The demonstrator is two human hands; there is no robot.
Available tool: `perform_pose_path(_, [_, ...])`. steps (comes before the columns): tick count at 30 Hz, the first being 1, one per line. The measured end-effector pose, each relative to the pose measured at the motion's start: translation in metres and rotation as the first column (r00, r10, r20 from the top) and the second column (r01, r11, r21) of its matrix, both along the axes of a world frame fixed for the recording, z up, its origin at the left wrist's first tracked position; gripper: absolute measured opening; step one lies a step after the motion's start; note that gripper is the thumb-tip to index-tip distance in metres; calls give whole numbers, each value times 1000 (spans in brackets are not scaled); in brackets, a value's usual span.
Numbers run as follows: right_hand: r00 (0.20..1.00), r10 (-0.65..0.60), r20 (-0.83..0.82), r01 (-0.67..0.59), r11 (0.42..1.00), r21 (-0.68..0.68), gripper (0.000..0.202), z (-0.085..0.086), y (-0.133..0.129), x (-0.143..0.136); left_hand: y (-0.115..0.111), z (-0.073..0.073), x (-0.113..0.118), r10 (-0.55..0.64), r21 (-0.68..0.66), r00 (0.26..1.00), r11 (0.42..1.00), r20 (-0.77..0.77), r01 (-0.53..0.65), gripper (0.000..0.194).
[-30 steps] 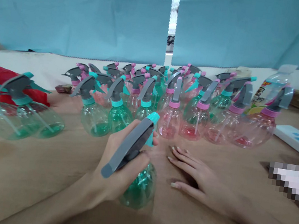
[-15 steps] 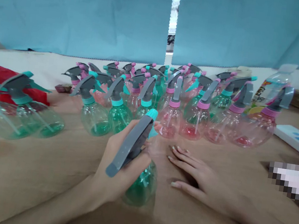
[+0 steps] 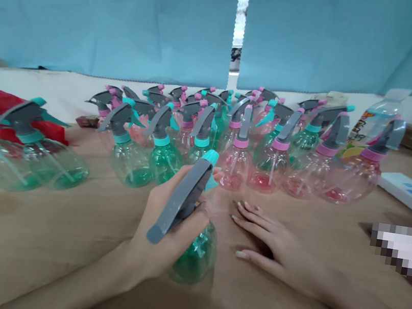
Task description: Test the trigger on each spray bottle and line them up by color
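My left hand (image 3: 165, 220) is wrapped round the neck and trigger of a green spray bottle (image 3: 196, 256) at the middle front. Its grey sprayer head tilts toward me, and its turquoise nozzle points away. The bottle's collar is hidden by my fingers. Flat on the table lies my right hand (image 3: 274, 242), fingers spread, to the right of that bottle and apart from it. Just beyond my right fingertips stands a pink spray bottle (image 3: 235, 166). Another green spray bottle (image 3: 166, 161) is close behind my left hand.
Several more pink and green spray bottles crowd the back of the brown table (image 3: 96, 215). Two green ones stand at left by red plastic (image 3: 52, 131). To the right are a labelled clear bottle (image 3: 376, 115), a white power strip (image 3: 411, 193) and a blurred-out flat object (image 3: 407, 257).
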State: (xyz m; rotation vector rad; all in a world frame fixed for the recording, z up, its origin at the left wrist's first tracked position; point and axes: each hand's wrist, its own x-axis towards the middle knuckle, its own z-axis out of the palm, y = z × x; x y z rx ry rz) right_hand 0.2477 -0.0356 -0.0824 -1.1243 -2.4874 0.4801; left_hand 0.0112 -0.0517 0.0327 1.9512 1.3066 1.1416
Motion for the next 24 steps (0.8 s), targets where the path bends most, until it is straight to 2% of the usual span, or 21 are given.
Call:
perform_pose_path(5, [999, 4, 38, -4, 1000, 9, 63, -1, 1, 0, -2, 2, 1, 15, -18, 1000, 1000, -23, -15, 22])
perform_pose_path(11, [999, 2, 33, -3, 1000, 8, 62, 0, 1, 0, 1, -3, -1, 12, 33, 1000, 999, -21, -11, 29])
perform_pose_path(16, [998, 0, 65, -1, 1000, 11, 63, 2, 1, 0, 2, -4, -1, -7, 22, 1000, 1000, 14, 6, 36])
perform_pose_path(24, [998, -3, 61, 3, 1000, 7, 64, 0, 1, -1, 0, 0, 1, 27, 6, 999, 1000, -21, -27, 25])
